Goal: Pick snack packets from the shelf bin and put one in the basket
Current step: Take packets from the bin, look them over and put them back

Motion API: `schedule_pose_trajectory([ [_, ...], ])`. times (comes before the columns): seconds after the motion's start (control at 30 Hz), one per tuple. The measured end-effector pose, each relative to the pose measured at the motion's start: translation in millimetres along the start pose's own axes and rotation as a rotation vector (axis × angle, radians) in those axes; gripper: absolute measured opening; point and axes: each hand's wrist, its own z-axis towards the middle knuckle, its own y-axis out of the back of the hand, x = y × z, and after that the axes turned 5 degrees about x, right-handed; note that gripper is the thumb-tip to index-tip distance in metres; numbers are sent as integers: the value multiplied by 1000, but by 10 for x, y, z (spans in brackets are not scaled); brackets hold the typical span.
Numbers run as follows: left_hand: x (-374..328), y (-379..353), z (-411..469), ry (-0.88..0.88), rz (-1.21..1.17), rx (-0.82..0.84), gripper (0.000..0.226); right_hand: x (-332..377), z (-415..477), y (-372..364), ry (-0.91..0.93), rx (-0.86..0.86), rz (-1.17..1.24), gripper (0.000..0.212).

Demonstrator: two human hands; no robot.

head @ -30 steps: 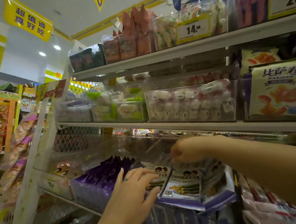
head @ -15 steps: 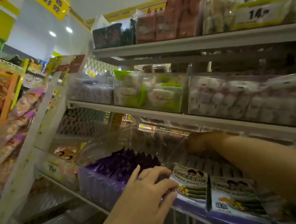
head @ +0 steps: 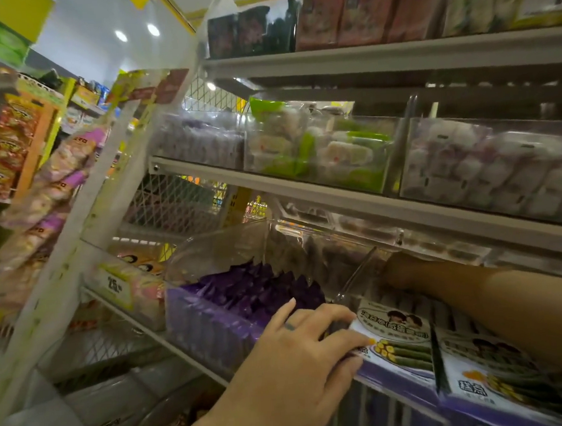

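L hand [head: 303, 354] fingertips on packet [head: 396, 337]; R maybe hidden.

left hand [head: 303, 354] flat, fingers spread; right hand [head: 388, 272] outstretched, shadowed

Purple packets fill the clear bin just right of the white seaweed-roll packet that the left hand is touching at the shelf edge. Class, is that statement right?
Not quite. The head view shows the purple packets in the clear bin to the left of the white seaweed-roll packet, not right. The left hand does touch that packet at the shelf edge.
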Motion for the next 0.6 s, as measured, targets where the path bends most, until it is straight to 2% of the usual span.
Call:
schedule_pose_trajectory([
  [0.03,0,1,0,0,0,5,52,13,1,-1,5,-14,-55,14],
  [0.1,2,1,1,-2,6,9,51,24,3,5,1,-31,-149,22],
  [0.17,8,-4,1,-2,7,9,50,17,19,12,3,-50,-143,25],
  [0.27,16,-18,-1,4,6,7,48,43,36,5,-15,-114,32,18],
  [0.43,-1,-14,2,28,24,21,49,103,-13,81,-78,-201,341,21],
  [0.6,-53,45,7,78,84,90,53,111,-242,146,-80,-287,352,21],
])
